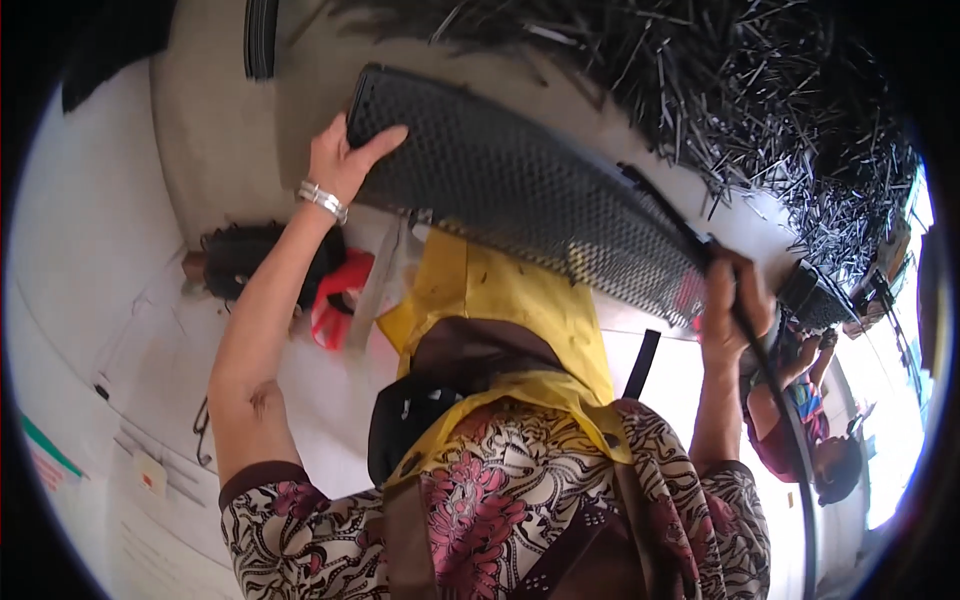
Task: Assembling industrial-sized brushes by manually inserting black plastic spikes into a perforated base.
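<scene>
A long black panel with a woven-looking, perforated surface (480, 150) is held slantwise in front of me, its left end higher than its right. My left hand (345, 160), with a silvery bracelet on the wrist, grips the upper left end, thumb over the front face. At the lower right end is my right hand (735, 305), its fingers closed around a long thin black strip (790, 400). That strip runs from the panel's upper edge down past my right arm. Whether the right hand also touches the panel is unclear. A yellow apron (460, 285) hangs behind the panel.
A large heap of loose black strips (740, 90) covers the far right. A black bag (245, 260) and a red item (340, 300) lie at left. Another person (800, 420) sits at the right, hands on dark material. A dark ribbed piece (260, 40) lies at the top.
</scene>
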`<state>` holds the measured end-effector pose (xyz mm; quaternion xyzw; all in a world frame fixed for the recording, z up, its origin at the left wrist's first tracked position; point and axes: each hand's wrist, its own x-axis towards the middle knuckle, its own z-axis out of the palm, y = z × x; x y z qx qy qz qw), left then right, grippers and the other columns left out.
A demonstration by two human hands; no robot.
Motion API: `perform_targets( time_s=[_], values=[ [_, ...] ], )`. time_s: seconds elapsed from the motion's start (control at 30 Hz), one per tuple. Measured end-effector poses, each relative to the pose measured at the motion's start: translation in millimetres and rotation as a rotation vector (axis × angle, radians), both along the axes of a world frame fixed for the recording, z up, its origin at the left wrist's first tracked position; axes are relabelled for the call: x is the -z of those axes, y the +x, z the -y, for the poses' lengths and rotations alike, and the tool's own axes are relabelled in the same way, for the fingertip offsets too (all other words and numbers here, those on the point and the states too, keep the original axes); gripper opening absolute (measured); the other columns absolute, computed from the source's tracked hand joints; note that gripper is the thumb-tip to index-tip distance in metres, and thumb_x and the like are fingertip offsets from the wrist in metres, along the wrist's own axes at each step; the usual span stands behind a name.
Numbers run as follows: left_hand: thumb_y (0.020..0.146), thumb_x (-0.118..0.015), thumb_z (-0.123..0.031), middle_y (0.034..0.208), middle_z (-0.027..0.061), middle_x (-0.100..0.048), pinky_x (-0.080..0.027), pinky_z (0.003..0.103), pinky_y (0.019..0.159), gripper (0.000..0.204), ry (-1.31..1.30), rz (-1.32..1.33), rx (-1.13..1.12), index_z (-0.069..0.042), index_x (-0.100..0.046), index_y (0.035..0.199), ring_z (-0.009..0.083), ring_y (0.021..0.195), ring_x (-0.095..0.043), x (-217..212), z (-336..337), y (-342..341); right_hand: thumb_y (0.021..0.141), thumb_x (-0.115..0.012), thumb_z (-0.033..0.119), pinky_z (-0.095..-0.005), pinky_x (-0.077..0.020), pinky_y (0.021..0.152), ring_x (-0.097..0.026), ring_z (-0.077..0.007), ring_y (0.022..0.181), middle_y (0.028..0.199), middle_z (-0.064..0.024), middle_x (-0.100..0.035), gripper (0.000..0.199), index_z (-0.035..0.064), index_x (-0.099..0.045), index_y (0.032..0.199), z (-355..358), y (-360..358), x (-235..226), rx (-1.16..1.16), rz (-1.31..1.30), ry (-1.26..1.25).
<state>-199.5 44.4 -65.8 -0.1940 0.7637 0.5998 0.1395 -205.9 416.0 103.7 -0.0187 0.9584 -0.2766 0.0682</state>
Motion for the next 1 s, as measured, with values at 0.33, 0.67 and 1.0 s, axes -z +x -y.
perform_targets(
  time_s=[0.33,0.67,1.0],
  values=[
    [0.071,-0.07,-0.036,0.072,0.0068,-0.058,-0.044,0.024,0.055,0.052,-0.353,-0.348,-0.043,0.004,-0.056,0.101,0.0116,0.06,-0.054,8.9,-7.5,33.6,0.088,-0.04,0.02,-0.0324,-0.0475,0.072,-0.059,-0.0235,0.083,0.092,-0.0173,-0.061,0.036,-0.0084,-0.056,0.103,-40.9,-1.6,8.6,-0.09,0.01,0.005],
    [0.083,-0.042,-0.046,0.092,0.0205,-0.059,-0.044,0.043,0.072,0.05,-0.724,1.018,0.32,-0.001,-0.055,0.101,0.036,0.082,-0.057,15.1,65.3,305.4,0.082,-0.055,0.033,-0.0243,-0.041,0.044,-0.051,-0.0124,0.055,0.061,-0.0046,-0.051,0.032,0.0011,-0.056,0.085,-205.2,248.5,123.5,1.163,0.746,-0.165],
    [0.076,-0.055,-0.034,0.084,0.019,-0.063,-0.045,0.034,0.074,0.039,-0.551,1.135,0.111,0.002,-0.063,0.089,0.0272,0.081,-0.061,7.6,37.6,269.9,0.085,-0.053,0.028,-0.0349,-0.0407,0.05,-0.054,-0.0198,0.06,0.061,-0.007,-0.053,0.024,0.0052,-0.056,0.089,-196.1,464.8,203.1,0.524,1.218,-0.047]
  ],
)
